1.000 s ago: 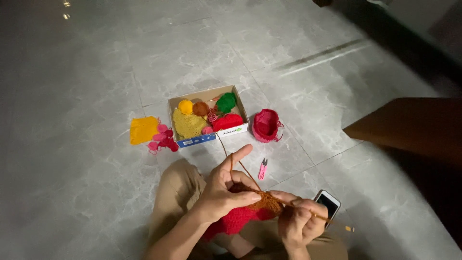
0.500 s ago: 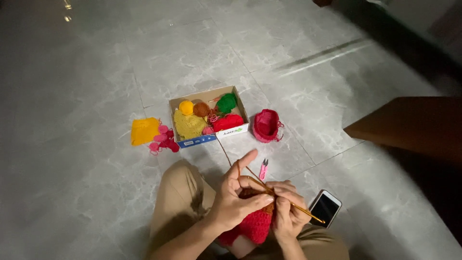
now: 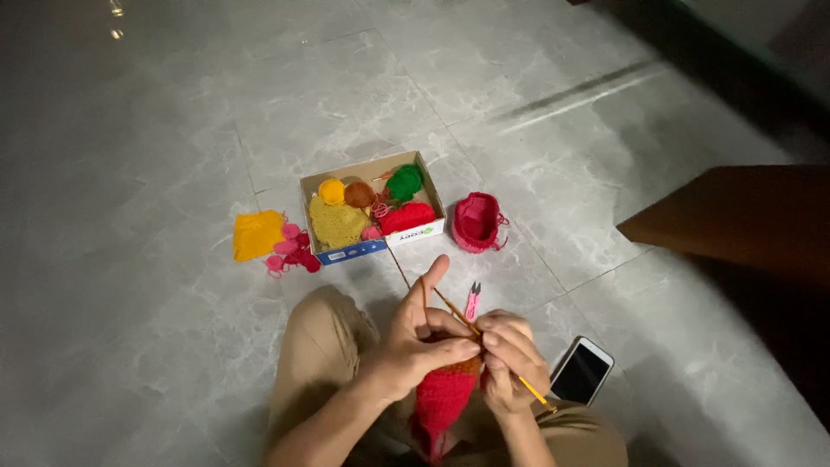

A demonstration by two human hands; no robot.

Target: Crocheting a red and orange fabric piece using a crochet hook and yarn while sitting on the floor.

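The person sits on a grey marble-patterned tile floor [image 3: 173,130] with knees in tan trousers [image 3: 320,346] at the near edge of the view, both hands together over the lap. The left hand [image 3: 415,342] is closed around the top of a red crocheted piece with an orange-brown upper band [image 3: 443,393], its index finger raised and a thin orange strand of yarn [image 3: 399,268] running over it toward the far side. The right hand [image 3: 512,359] is closed in a pinch on a slim yellow-orange crochet hook [image 3: 529,389], whose shaft slants from the work down to the right. The crocheted piece hangs between the two hands, just above the lap. Just beyond the hands lies a small pink thread snipper [image 3: 472,301] on the floor. To the right of the right hand, near it, a white-edged smartphone with a dark screen [image 3: 582,372] lies flat. Farther off stands an open shallow cardboard box [image 3: 373,249] holding yellow, brown, green and red balls of yarn. Left of the box lie a folded yellow crocheted piece [image 3: 257,235] and a small heap of pink crocheted bits [image 3: 292,251]; right of it sits a small pink crocheted basket [image 3: 477,221]. A dark brown wooden furniture edge [image 3: 735,216] juts in from the right.
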